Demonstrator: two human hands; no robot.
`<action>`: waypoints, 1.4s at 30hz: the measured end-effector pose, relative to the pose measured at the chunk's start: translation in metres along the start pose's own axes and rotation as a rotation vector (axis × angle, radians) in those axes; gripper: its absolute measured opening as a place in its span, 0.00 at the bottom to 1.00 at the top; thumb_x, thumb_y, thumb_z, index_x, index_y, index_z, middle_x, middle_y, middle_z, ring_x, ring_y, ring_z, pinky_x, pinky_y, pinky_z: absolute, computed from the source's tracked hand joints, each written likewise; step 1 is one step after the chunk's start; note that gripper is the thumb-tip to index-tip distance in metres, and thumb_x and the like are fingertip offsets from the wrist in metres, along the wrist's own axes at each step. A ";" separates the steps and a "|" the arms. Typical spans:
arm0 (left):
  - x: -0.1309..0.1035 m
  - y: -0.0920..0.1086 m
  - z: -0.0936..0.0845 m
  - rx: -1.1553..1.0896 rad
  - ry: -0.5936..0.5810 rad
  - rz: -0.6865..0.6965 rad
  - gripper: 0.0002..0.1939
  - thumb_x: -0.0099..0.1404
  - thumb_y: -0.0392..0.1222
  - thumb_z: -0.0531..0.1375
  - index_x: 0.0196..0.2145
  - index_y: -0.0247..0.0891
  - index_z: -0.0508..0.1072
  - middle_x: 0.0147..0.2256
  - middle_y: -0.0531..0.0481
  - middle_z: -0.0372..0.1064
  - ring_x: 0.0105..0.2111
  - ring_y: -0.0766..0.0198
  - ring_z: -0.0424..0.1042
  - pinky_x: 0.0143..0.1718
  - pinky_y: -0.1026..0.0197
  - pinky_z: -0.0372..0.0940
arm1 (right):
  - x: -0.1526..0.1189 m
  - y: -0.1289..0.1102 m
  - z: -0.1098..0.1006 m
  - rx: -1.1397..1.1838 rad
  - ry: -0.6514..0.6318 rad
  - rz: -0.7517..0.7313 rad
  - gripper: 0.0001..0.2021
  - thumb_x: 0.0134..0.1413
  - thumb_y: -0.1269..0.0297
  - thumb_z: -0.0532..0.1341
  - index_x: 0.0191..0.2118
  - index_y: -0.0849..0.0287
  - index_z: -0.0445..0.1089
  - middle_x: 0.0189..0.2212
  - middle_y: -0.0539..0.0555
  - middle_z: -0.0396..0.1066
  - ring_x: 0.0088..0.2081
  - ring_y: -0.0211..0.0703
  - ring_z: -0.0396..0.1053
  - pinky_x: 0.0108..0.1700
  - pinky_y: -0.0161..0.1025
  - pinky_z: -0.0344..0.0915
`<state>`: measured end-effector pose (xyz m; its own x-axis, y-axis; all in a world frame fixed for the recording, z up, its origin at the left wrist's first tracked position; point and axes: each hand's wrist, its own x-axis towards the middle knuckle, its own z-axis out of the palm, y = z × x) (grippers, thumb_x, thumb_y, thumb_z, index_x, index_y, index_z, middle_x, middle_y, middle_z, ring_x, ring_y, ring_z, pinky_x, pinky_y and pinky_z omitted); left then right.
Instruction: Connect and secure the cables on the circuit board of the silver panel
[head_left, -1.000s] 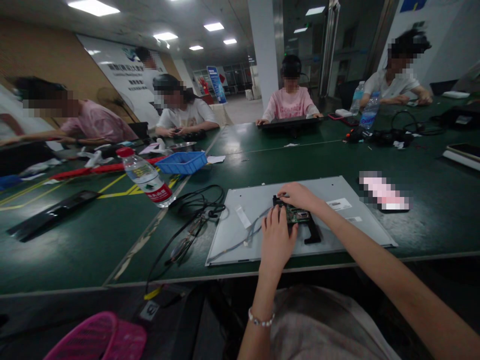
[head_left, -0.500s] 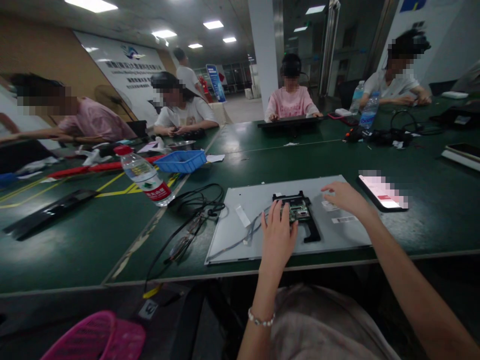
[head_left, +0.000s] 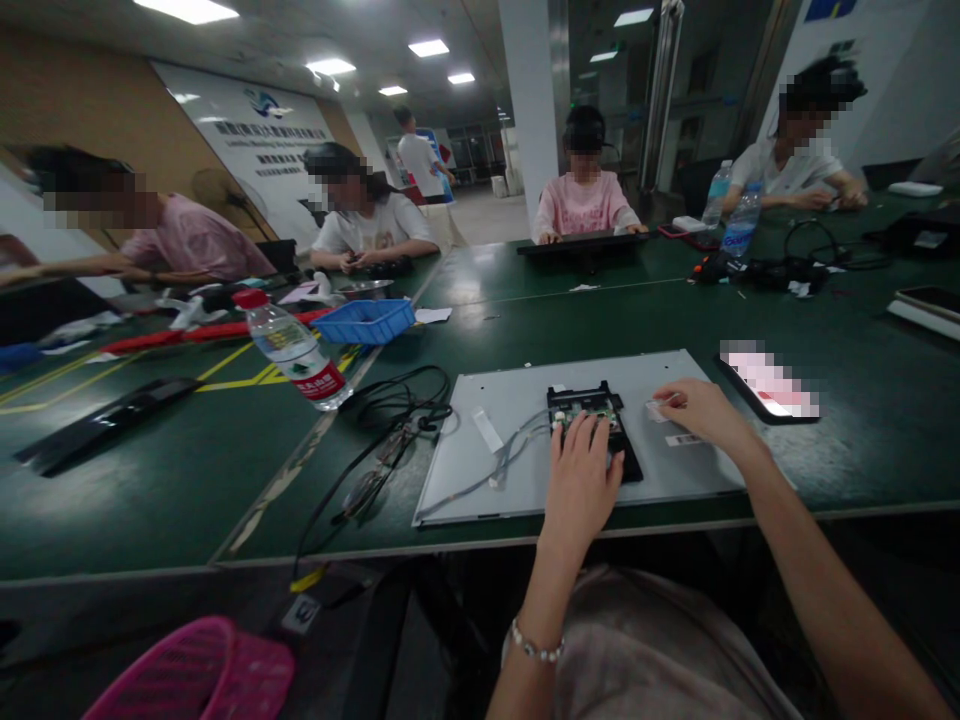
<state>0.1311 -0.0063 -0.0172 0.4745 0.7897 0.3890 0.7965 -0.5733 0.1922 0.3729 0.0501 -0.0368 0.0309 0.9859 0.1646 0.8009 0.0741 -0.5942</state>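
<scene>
A green circuit board (head_left: pixel 601 414) lies in a black frame (head_left: pixel 630 462) on a pale grey flat panel (head_left: pixel 480 400). My left hand (head_left: pixel 585 465) rests over the board and frame with its fingers stretched out, hiding part of both. Thin grey wires (head_left: pixel 517 440) run from the board's left side across the panel. To the right, my right hand (head_left: pixel 701 412) is closed in a pinch above the panel, close to the white labels (head_left: pixel 682 439). Whatever is between its fingertips is too small to make out.
A phone (head_left: pixel 772 390) with a lit screen lies right of the panel. To the left are glasses (head_left: pixel 367 490), black cables (head_left: pixel 397 400), a water bottle (head_left: pixel 300 355) and a blue tray (head_left: pixel 365 322). Several people sit around the green table (head_left: pixel 525 310).
My left hand has slid right, uncovering the wire end of the board. My right hand has gone from spread fingers to a pinch. In the background, a standing person has moved right.
</scene>
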 end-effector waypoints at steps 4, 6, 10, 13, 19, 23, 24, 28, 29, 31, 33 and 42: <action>-0.001 0.000 -0.001 0.002 0.000 -0.007 0.21 0.70 0.43 0.49 0.59 0.38 0.58 0.59 0.44 0.60 0.63 0.55 0.53 0.65 0.44 0.45 | -0.009 0.001 0.000 0.011 0.026 -0.032 0.12 0.52 0.63 0.61 0.41 0.60 0.75 0.41 0.59 0.73 0.36 0.43 0.74 0.42 0.38 0.70; -0.002 0.001 -0.001 0.003 -0.003 -0.011 0.21 0.70 0.42 0.49 0.60 0.38 0.58 0.59 0.44 0.60 0.62 0.55 0.55 0.65 0.44 0.45 | -0.012 0.001 0.001 0.001 0.035 -0.041 0.11 0.52 0.62 0.61 0.40 0.59 0.75 0.41 0.59 0.73 0.38 0.44 0.73 0.42 0.39 0.69; -0.001 0.001 0.000 0.005 -0.004 -0.008 0.21 0.71 0.42 0.49 0.59 0.38 0.58 0.59 0.44 0.59 0.61 0.56 0.57 0.65 0.44 0.46 | -0.014 -0.002 0.001 -0.004 0.000 -0.069 0.07 0.51 0.65 0.61 0.35 0.57 0.75 0.38 0.56 0.74 0.38 0.44 0.73 0.43 0.40 0.68; -0.001 0.000 0.000 0.013 -0.008 -0.016 0.21 0.71 0.43 0.49 0.59 0.39 0.58 0.59 0.44 0.59 0.60 0.55 0.57 0.64 0.43 0.47 | -0.014 -0.005 0.001 0.063 -0.032 -0.048 0.06 0.51 0.67 0.60 0.36 0.57 0.73 0.35 0.54 0.75 0.35 0.43 0.73 0.39 0.38 0.67; -0.002 0.002 -0.001 0.021 -0.019 -0.016 0.21 0.71 0.43 0.49 0.59 0.38 0.58 0.59 0.45 0.60 0.60 0.57 0.57 0.65 0.45 0.46 | -0.013 -0.004 0.003 0.062 0.019 -0.053 0.08 0.50 0.66 0.60 0.37 0.57 0.74 0.34 0.55 0.73 0.33 0.43 0.72 0.38 0.39 0.67; -0.002 0.002 -0.002 0.018 -0.015 -0.019 0.21 0.71 0.43 0.49 0.59 0.39 0.58 0.59 0.45 0.60 0.60 0.57 0.57 0.65 0.45 0.47 | -0.015 -0.008 0.003 0.091 0.035 -0.049 0.08 0.52 0.64 0.59 0.35 0.57 0.76 0.39 0.57 0.74 0.34 0.42 0.73 0.40 0.40 0.67; -0.001 0.002 -0.002 0.017 -0.012 -0.018 0.21 0.71 0.43 0.49 0.59 0.39 0.58 0.59 0.45 0.60 0.60 0.56 0.57 0.65 0.44 0.47 | -0.015 -0.010 0.003 0.121 0.027 -0.047 0.09 0.52 0.63 0.59 0.36 0.57 0.76 0.39 0.56 0.74 0.34 0.42 0.73 0.39 0.40 0.68; -0.001 0.001 -0.001 0.015 -0.002 -0.008 0.21 0.71 0.43 0.49 0.59 0.38 0.58 0.59 0.44 0.60 0.60 0.56 0.57 0.65 0.44 0.46 | -0.016 -0.025 0.005 0.262 -0.079 -0.085 0.11 0.54 0.60 0.58 0.37 0.57 0.77 0.34 0.54 0.77 0.34 0.44 0.73 0.38 0.40 0.68; -0.001 0.001 -0.001 0.015 -0.001 -0.006 0.21 0.71 0.43 0.49 0.59 0.38 0.58 0.59 0.44 0.60 0.60 0.56 0.57 0.65 0.44 0.46 | -0.016 -0.028 0.007 0.289 -0.105 -0.101 0.12 0.54 0.60 0.57 0.37 0.57 0.77 0.34 0.54 0.77 0.34 0.44 0.73 0.38 0.40 0.68; -0.001 0.001 -0.001 0.015 -0.001 -0.002 0.21 0.71 0.42 0.49 0.60 0.38 0.58 0.59 0.44 0.60 0.60 0.56 0.57 0.65 0.44 0.45 | -0.014 -0.032 0.010 0.317 -0.135 -0.130 0.12 0.55 0.60 0.57 0.38 0.57 0.76 0.34 0.54 0.77 0.35 0.44 0.73 0.40 0.40 0.68; 0.000 0.002 -0.001 0.016 -0.005 -0.002 0.22 0.71 0.42 0.49 0.60 0.38 0.57 0.59 0.44 0.60 0.60 0.56 0.57 0.65 0.44 0.45 | -0.012 -0.034 0.014 0.322 -0.144 -0.154 0.11 0.55 0.61 0.57 0.39 0.57 0.75 0.35 0.54 0.77 0.36 0.44 0.73 0.41 0.41 0.67; 0.006 0.011 -0.003 0.066 0.021 0.009 0.20 0.72 0.45 0.47 0.59 0.42 0.59 0.59 0.44 0.60 0.61 0.54 0.56 0.63 0.38 0.46 | -0.007 -0.035 0.019 0.372 -0.132 -0.153 0.06 0.53 0.64 0.58 0.35 0.57 0.70 0.30 0.51 0.75 0.33 0.41 0.72 0.38 0.39 0.66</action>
<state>0.1421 -0.0082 -0.0100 0.4748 0.7792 0.4092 0.8151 -0.5646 0.1293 0.3334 0.0440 -0.0325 -0.1681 0.9682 0.1852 0.5190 0.2467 -0.8184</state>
